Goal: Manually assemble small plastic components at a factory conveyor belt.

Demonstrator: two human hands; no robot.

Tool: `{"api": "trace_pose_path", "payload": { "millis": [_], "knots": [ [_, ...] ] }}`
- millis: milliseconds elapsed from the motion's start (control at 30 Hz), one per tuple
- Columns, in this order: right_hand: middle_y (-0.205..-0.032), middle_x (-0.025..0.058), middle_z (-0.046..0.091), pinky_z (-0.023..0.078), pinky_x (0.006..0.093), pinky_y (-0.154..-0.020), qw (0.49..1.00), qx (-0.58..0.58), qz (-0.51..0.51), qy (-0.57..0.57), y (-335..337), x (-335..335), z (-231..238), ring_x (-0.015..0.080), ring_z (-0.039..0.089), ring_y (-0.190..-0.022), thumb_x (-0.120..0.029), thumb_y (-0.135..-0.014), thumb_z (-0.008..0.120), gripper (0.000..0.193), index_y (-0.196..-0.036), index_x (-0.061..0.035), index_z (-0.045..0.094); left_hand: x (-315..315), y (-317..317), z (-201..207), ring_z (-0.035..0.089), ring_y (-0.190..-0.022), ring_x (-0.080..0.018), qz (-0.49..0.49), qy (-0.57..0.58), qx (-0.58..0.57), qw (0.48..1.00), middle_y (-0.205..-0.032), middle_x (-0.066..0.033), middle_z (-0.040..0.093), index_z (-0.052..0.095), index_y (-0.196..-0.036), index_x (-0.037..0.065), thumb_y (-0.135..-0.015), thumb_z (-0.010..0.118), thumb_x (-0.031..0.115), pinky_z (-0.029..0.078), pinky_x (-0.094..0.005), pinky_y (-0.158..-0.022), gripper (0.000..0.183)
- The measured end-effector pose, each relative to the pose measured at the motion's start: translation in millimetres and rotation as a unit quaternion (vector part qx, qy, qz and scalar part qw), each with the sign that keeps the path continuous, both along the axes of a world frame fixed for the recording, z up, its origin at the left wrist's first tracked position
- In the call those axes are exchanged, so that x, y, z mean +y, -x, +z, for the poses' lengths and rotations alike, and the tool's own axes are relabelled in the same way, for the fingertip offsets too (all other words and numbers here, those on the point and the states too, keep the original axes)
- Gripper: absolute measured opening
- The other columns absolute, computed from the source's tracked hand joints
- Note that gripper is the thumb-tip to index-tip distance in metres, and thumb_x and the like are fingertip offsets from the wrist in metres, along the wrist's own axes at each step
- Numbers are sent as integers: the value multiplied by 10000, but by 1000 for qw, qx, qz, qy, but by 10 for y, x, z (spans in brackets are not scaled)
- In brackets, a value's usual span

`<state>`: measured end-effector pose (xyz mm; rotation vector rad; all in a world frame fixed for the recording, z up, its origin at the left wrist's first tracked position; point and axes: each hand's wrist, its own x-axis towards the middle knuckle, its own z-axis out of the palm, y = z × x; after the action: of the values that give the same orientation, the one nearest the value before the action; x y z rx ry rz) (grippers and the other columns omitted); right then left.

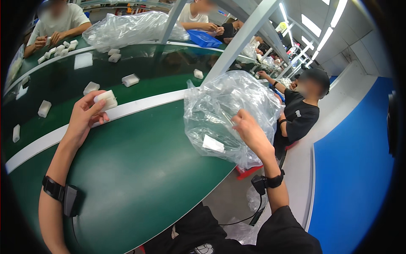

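At a green worktop (139,169), the left hand (84,118) pinches a small white block (106,100) that looks light and rigid, while the right hand (249,131) grips a flimsy, crinkly clear plastic bag (220,106)

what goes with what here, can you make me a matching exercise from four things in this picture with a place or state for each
Things:
1. left hand
2. right hand
3. blue tray
4. loose white block

Places or states:
A. lies alone on the dark green belt
B. grips the clear plastic bag
C. holds a white block over the pale strip
D. sits far across the line by a co-worker's hands

Pairs: 1-C, 2-B, 3-D, 4-A
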<state>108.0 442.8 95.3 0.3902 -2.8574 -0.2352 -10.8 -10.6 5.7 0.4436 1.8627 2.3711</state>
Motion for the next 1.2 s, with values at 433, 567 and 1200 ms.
{"api": "trace_pose_path", "payload": {
  "millis": [433, 567, 1200],
  "knots": [
    [-820, 11, 570, 365, 198, -546, 653, -360, 209, 632, 1267, -2430, -835, 56, 477, -607, -194, -984, 624, 209, -1114, -31, 603, -117, 54, -112, 616, -746, -97, 13, -60, -34, 998, -906, -63, 653, 602, -1149, -16, -962, 646, 194, 451, -203, -608, 285],
    [-923, 48, 622, 468, 241, -568, 673, -237, 264, 649, 1542, -2595, -1013, 88, 571, -726, -258, -987, 613, 301, -1169, -18, 603, -96, 108, -106, 622, -769, -113, 25, -89, -43, 995, -943, -80, 658, 599, -1156, -28, -967, 646, 175, 462, -224, -626, 281],
    [-923, 92, 663, 489, 277, -537, 554, -305, 330, 701, 1806, -2707, -1090, 121, 618, -649, -182, -978, 587, 294, -1166, 43, 585, -120, 79, -48, 664, -774, -140, 163, 71, -3, 984, -978, -108, 694, 614, -1124, -40, -919, 700, 102, 516, -251, -690, 264]
  ]
}}
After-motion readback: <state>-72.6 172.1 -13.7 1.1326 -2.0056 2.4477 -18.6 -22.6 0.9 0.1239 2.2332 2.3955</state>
